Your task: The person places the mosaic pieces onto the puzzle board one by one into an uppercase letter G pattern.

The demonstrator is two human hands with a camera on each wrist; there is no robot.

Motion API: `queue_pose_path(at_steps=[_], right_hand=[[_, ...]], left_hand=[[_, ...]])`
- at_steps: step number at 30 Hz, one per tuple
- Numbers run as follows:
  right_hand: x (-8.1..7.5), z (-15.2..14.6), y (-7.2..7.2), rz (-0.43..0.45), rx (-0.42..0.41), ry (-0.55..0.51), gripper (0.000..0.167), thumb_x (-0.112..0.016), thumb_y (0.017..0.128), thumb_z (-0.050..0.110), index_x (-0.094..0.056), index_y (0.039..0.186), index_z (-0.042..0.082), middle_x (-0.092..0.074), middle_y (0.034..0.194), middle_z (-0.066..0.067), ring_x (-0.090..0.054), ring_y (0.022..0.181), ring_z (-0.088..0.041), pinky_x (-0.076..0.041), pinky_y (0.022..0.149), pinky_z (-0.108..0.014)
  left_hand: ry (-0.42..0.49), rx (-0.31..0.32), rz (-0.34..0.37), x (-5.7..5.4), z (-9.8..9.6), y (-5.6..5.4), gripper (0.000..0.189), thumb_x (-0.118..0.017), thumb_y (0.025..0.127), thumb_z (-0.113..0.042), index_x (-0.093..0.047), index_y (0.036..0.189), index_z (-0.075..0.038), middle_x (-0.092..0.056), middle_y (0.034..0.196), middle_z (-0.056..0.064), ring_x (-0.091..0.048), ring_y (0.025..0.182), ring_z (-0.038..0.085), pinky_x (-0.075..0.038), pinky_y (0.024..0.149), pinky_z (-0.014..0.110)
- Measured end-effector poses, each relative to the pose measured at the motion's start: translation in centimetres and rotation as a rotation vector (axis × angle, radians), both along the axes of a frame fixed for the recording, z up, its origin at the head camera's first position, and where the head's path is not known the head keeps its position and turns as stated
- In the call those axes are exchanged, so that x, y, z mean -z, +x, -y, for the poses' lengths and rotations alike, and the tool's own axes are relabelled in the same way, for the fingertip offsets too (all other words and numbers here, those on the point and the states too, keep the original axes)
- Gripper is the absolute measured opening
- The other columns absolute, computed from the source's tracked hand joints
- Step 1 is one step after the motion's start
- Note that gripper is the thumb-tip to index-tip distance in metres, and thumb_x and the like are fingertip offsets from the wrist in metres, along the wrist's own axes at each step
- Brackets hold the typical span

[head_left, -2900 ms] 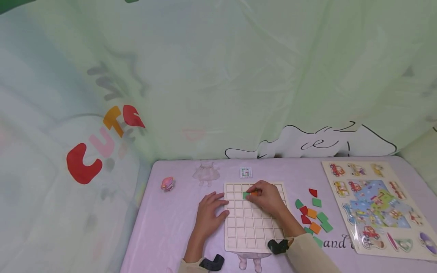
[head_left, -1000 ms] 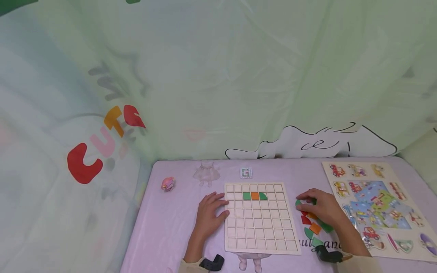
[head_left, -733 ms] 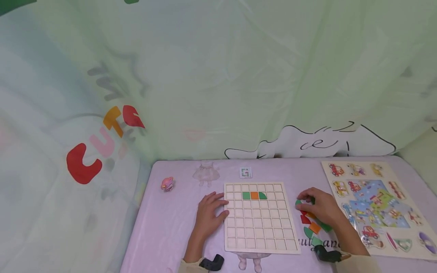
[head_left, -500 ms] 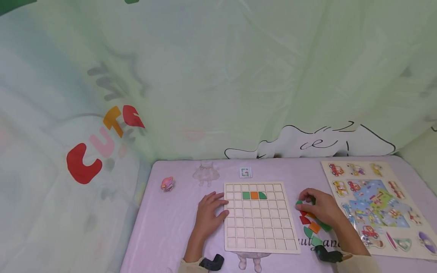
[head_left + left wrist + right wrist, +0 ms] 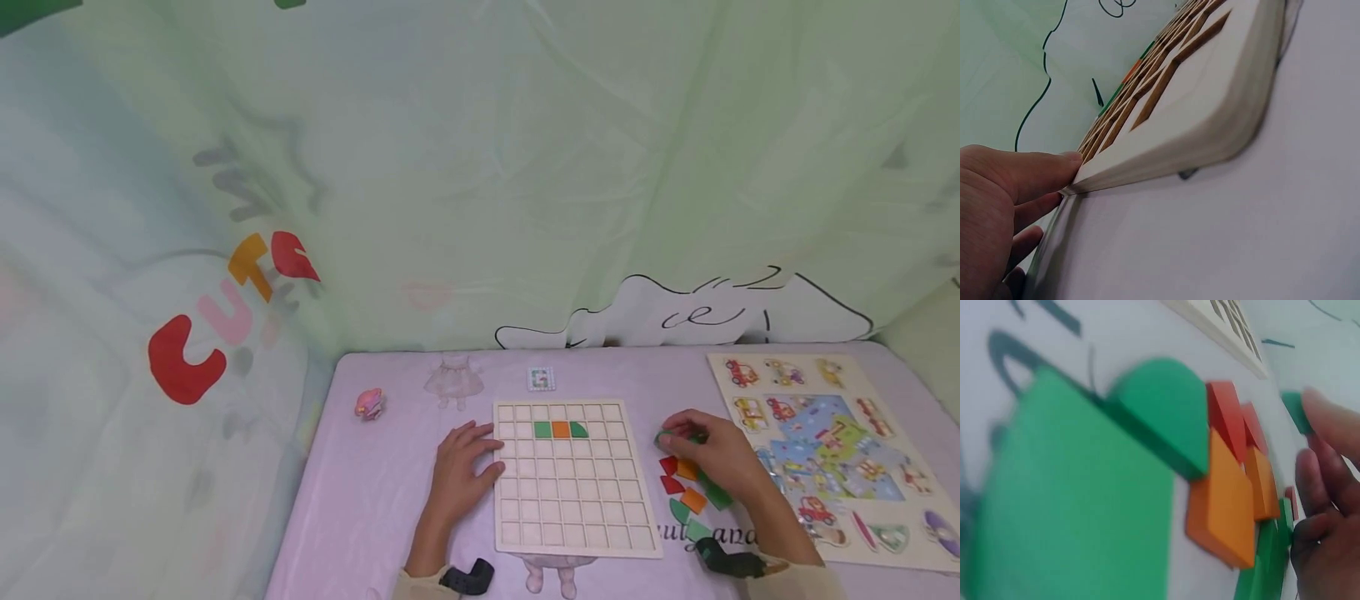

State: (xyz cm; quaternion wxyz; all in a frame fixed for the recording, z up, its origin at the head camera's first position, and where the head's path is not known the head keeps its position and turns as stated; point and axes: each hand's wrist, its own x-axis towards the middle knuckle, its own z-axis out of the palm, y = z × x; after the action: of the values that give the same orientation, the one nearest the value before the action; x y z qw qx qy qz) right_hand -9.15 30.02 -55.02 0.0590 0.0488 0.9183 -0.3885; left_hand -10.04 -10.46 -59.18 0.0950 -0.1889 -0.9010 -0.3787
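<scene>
My right hand pinches a green quarter-circle tile between thumb and fingertips, over the far end of the loose tile pile. To the left lies a pale wooden grid board. In its second row from the top sit a green square tile, an orange square tile and a green quarter-circle tile, side by side. My left hand rests at the board's left edge, fingers spread and relaxed; in the left wrist view its thumb touches the board's rim.
Several loose tiles lie right of the board, among them a red tile, an orange tile and a green tile. Further right is a picture puzzle board. A small patterned card and a pink figurine lie behind.
My right hand has left the orange square in the grid, beside which a green quarter-circle now sits, and moved right to the pile. Just now it lifts another green quarter-circle. The left hand stays put.
</scene>
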Motion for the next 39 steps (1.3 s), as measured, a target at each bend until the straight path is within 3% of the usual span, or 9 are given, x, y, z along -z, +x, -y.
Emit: queue_pose_path(at_steps=[7, 15, 21, 28, 32, 39], right_hand=[[-0.1, 1.5, -0.1, -0.153, 0.106, 0.003, 0.026, -0.073, 0.094, 0.038, -0.073, 0.108, 0.016, -0.072, 0.102, -0.006, -0.057, 0.082, -0.009, -0.050, 0.067, -0.014], [-0.7, 4.9, -1.2, -0.069, 0.073, -0.225, 0.031, -0.072, 0.096, 0.032, -0.071, 0.116, 0.009, -0.074, 0.106, -0.012, -0.070, 0.085, -0.015, -0.057, 0.072, -0.018], [-0.4, 7.8, -2.0, -0.042, 0.033, -0.275, 0.035, -0.076, 0.092, 0.031, -0.071, 0.122, 0.012, -0.075, 0.105, -0.006, -0.069, 0.089, -0.011, -0.054, 0.077, -0.017], [-0.2, 11.4, -2.8, -0.046, -0.005, -0.355, 0.026, -0.079, 0.089, 0.025, -0.075, 0.110, 0.009, -0.075, 0.104, -0.008, -0.068, 0.087, -0.013, -0.055, 0.077, -0.018], [0.0, 13.3, -3.3, -0.051, -0.039, -0.417, 0.025, -0.076, 0.092, 0.020, -0.075, 0.111, 0.004, -0.076, 0.103, -0.011, -0.071, 0.086, -0.013, -0.057, 0.077, -0.019], [0.2, 16.1, -4.0, -0.015, -0.050, -0.481, 0.023, -0.075, 0.092, 0.015, -0.072, 0.110, 0.002, -0.074, 0.093, -0.012, -0.068, 0.072, -0.017, -0.059, 0.064, -0.026]], left_hand=[[-0.012, -0.011, 0.019, 0.1, -0.1, 0.0, 0.026, -0.078, 0.084, -0.019, -0.077, 0.109, -0.018, -0.068, 0.135, 0.002, -0.052, 0.138, 0.032, -0.037, 0.112, 0.061], [-0.005, -0.011, 0.035, -0.2, -0.1, 0.0, 0.025, -0.078, 0.084, -0.020, -0.078, 0.110, -0.018, -0.068, 0.136, 0.003, -0.052, 0.139, 0.032, -0.037, 0.113, 0.061], [-0.012, -0.012, 0.037, -0.4, -0.2, 0.1, 0.025, -0.078, 0.084, -0.019, -0.077, 0.110, -0.018, -0.068, 0.135, 0.003, -0.052, 0.138, 0.032, -0.038, 0.112, 0.062], [-0.020, -0.019, 0.033, -0.3, -0.2, 0.2, 0.025, -0.078, 0.084, -0.019, -0.077, 0.109, -0.018, -0.068, 0.135, 0.003, -0.052, 0.138, 0.032, -0.038, 0.112, 0.061], [-0.017, -0.017, 0.039, -0.2, -0.1, 0.1, 0.026, -0.078, 0.084, -0.019, -0.077, 0.110, -0.018, -0.068, 0.136, 0.002, -0.051, 0.139, 0.032, -0.037, 0.113, 0.061], [-0.037, -0.010, 0.026, 0.3, -0.1, 0.0, 0.026, -0.078, 0.085, -0.021, -0.077, 0.111, -0.019, -0.068, 0.136, 0.001, -0.052, 0.139, 0.031, -0.037, 0.113, 0.060]])
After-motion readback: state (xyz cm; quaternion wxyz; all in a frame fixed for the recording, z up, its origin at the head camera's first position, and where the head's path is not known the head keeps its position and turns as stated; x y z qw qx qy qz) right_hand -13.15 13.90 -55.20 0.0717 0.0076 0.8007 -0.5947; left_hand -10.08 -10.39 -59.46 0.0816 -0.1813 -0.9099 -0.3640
